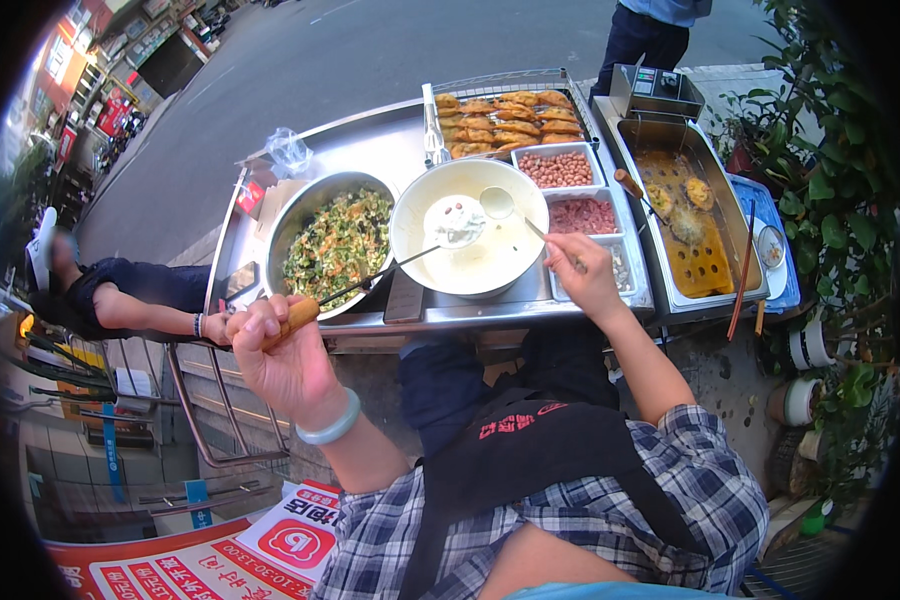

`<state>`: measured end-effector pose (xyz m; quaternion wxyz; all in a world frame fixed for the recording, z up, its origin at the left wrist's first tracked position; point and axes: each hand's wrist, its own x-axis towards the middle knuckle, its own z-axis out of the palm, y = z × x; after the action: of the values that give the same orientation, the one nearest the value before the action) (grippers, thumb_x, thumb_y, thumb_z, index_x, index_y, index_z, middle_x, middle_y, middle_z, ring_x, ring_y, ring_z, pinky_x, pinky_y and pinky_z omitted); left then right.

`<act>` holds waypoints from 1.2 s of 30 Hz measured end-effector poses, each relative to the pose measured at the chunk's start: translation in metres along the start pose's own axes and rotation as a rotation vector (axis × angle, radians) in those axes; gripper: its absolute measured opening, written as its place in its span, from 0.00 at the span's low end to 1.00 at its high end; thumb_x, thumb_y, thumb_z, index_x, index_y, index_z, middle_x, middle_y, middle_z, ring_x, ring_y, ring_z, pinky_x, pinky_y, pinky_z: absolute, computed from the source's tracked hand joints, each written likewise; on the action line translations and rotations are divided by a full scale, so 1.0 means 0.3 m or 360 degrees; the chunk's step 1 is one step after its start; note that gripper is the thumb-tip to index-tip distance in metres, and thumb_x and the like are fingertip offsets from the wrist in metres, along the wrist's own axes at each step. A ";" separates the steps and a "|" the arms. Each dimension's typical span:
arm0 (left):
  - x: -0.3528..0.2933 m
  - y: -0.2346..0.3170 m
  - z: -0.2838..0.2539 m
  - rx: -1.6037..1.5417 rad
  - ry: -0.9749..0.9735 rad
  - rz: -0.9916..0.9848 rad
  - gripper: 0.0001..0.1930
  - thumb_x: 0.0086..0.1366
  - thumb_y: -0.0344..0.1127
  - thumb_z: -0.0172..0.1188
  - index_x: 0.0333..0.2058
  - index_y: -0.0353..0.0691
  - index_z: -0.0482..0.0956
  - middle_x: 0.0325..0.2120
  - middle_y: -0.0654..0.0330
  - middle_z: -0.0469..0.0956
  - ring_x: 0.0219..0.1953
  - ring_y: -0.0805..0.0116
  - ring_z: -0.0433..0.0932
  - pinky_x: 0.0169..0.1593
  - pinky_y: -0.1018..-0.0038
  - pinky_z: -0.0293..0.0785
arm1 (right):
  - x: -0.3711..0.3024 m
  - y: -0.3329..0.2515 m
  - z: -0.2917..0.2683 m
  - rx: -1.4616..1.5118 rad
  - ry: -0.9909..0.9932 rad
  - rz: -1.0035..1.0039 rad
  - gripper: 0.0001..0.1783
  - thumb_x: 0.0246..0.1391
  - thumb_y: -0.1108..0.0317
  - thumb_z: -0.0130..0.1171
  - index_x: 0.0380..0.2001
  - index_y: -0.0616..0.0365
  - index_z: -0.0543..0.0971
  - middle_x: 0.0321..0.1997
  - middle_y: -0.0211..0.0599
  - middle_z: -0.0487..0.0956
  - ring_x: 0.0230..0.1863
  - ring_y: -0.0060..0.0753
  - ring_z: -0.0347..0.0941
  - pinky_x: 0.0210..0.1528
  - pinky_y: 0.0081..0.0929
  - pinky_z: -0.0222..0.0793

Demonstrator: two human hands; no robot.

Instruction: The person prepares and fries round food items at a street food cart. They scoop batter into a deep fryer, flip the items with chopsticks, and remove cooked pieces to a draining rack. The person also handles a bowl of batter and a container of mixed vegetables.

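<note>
My left hand is closed round the wooden handle of a long-handled frying ladle. Its head, over the white bowl, carries white batter with a few reddish peanuts on top. With my right hand I grip the thin handle of a metal spoon, whose round bowl is just beside the ladle head. Below both is the large white bowl with creamy batter. To its left, a steel basin holds chopped green vegetables with orange shreds.
Trays of peanuts and pink minced meat flank the bowl's right side. Golden fritters fill a rack behind. A fryer with frying pieces in oil stands at right, chopsticks by its edge. Another person's arm reaches in from the left.
</note>
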<state>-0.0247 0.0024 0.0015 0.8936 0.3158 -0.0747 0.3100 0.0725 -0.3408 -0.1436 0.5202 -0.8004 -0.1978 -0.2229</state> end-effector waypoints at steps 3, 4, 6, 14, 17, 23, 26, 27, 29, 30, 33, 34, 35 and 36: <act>0.002 0.009 -0.012 0.0006 -0.0090 -0.0014 0.09 0.60 0.25 0.61 0.26 0.46 0.71 0.23 0.63 0.68 0.34 0.67 0.69 0.56 0.63 0.67 | 0.034 0.048 -0.022 0.0201 -0.0011 0.0239 0.12 0.68 0.73 0.59 0.48 0.68 0.84 0.41 0.40 0.82 0.35 0.26 0.83 0.39 0.22 0.81; 0.002 0.011 -0.016 0.0007 -0.0118 -0.0020 0.09 0.60 0.24 0.61 0.26 0.46 0.71 0.23 0.63 0.68 0.35 0.67 0.69 0.56 0.63 0.67 | 0.039 0.058 -0.023 0.0271 -0.0003 0.0332 0.12 0.68 0.72 0.59 0.48 0.68 0.84 0.41 0.40 0.82 0.36 0.25 0.83 0.39 0.22 0.81; 0.003 0.012 -0.023 0.0004 -0.0151 -0.0040 0.09 0.60 0.24 0.61 0.26 0.46 0.71 0.23 0.63 0.68 0.35 0.67 0.68 0.57 0.63 0.67 | 0.046 0.075 -0.015 0.0568 0.0105 0.0553 0.13 0.67 0.68 0.61 0.48 0.66 0.85 0.36 0.38 0.85 0.34 0.24 0.82 0.39 0.21 0.79; 0.004 0.004 -0.035 0.0024 -0.0120 -0.0062 0.11 0.62 0.25 0.59 0.24 0.45 0.66 0.23 0.64 0.65 0.34 0.67 0.65 0.54 0.64 0.66 | -0.001 0.090 -0.037 0.0835 0.0184 0.0829 0.15 0.69 0.67 0.59 0.49 0.69 0.83 0.36 0.40 0.85 0.34 0.24 0.81 0.40 0.21 0.79; 0.010 -0.001 -0.039 -0.0011 -0.0124 -0.0034 0.12 0.62 0.24 0.58 0.24 0.45 0.66 0.23 0.64 0.64 0.34 0.68 0.65 0.53 0.65 0.65 | -0.037 0.065 -0.065 0.0798 0.0209 0.0854 0.15 0.69 0.68 0.60 0.50 0.69 0.83 0.36 0.41 0.85 0.33 0.23 0.81 0.39 0.21 0.79; 0.023 -0.010 -0.042 0.0028 -0.0159 0.0041 0.11 0.61 0.24 0.58 0.24 0.44 0.67 0.23 0.64 0.65 0.33 0.67 0.64 0.53 0.66 0.64 | -0.064 0.004 -0.124 0.0630 0.0182 0.0743 0.13 0.68 0.70 0.59 0.49 0.70 0.83 0.38 0.41 0.84 0.35 0.26 0.82 0.39 0.21 0.79; 0.023 -0.022 -0.038 0.0050 -0.0191 0.0038 0.10 0.60 0.24 0.59 0.25 0.43 0.68 0.23 0.63 0.65 0.34 0.67 0.65 0.53 0.66 0.64 | -0.023 -0.002 -0.114 0.0482 0.0153 0.0541 0.13 0.68 0.72 0.59 0.49 0.69 0.83 0.39 0.41 0.83 0.35 0.25 0.81 0.40 0.21 0.79; 0.020 -0.025 -0.034 0.0061 -0.0161 0.0031 0.10 0.60 0.24 0.59 0.25 0.43 0.68 0.23 0.63 0.65 0.34 0.67 0.65 0.53 0.66 0.65 | 0.004 -0.002 -0.107 0.0451 0.0128 0.0485 0.13 0.69 0.71 0.58 0.50 0.69 0.83 0.39 0.40 0.83 0.35 0.24 0.81 0.40 0.21 0.79; 0.011 -0.029 -0.027 0.0089 -0.0097 0.0021 0.09 0.59 0.23 0.59 0.25 0.43 0.69 0.24 0.63 0.66 0.35 0.66 0.66 0.53 0.66 0.65 | 0.058 -0.002 -0.091 0.0467 0.0069 0.0450 0.13 0.69 0.70 0.58 0.50 0.67 0.84 0.41 0.40 0.83 0.36 0.24 0.81 0.41 0.21 0.79; 0.001 -0.024 -0.020 0.0080 -0.0108 0.0002 0.09 0.59 0.23 0.59 0.25 0.43 0.69 0.24 0.62 0.66 0.35 0.66 0.66 0.53 0.66 0.65 | 0.086 -0.009 -0.084 0.0479 0.0026 0.0414 0.12 0.68 0.71 0.59 0.49 0.67 0.84 0.42 0.40 0.83 0.37 0.25 0.82 0.41 0.21 0.79; -0.013 -0.030 -0.008 0.0061 -0.0143 -0.0058 0.09 0.59 0.24 0.60 0.25 0.43 0.68 0.25 0.62 0.66 0.36 0.66 0.66 0.54 0.66 0.65 | 0.169 -0.016 -0.048 0.0581 -0.0103 0.0396 0.12 0.65 0.71 0.63 0.48 0.65 0.85 0.45 0.38 0.83 0.41 0.28 0.83 0.45 0.23 0.80; -0.015 -0.032 -0.003 0.0056 -0.0162 -0.0069 0.10 0.59 0.24 0.60 0.25 0.43 0.68 0.25 0.62 0.66 0.36 0.66 0.66 0.54 0.66 0.65 | 0.200 -0.017 -0.042 0.0555 -0.0193 0.0454 0.12 0.65 0.71 0.64 0.48 0.65 0.85 0.45 0.38 0.83 0.41 0.28 0.83 0.46 0.23 0.80; -0.016 -0.033 0.001 0.0052 -0.0183 -0.0082 0.10 0.59 0.24 0.60 0.25 0.43 0.68 0.25 0.62 0.66 0.35 0.66 0.66 0.54 0.66 0.65 | 0.237 -0.017 -0.036 0.0562 -0.0290 0.0459 0.12 0.64 0.71 0.65 0.48 0.64 0.85 0.45 0.38 0.83 0.42 0.28 0.83 0.47 0.24 0.79; -0.018 -0.035 0.003 0.0047 -0.0206 -0.0097 0.10 0.59 0.24 0.60 0.25 0.43 0.67 0.25 0.62 0.66 0.35 0.66 0.66 0.54 0.66 0.65 | 0.271 -0.017 -0.032 0.0568 -0.0384 0.0466 0.13 0.63 0.70 0.66 0.48 0.64 0.85 0.45 0.38 0.83 0.43 0.28 0.83 0.48 0.24 0.79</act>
<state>-0.0226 -0.0073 -0.0049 0.8913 0.3503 -0.1181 0.2625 0.1352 -0.3407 -0.0907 0.6525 -0.7369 -0.1767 -0.0098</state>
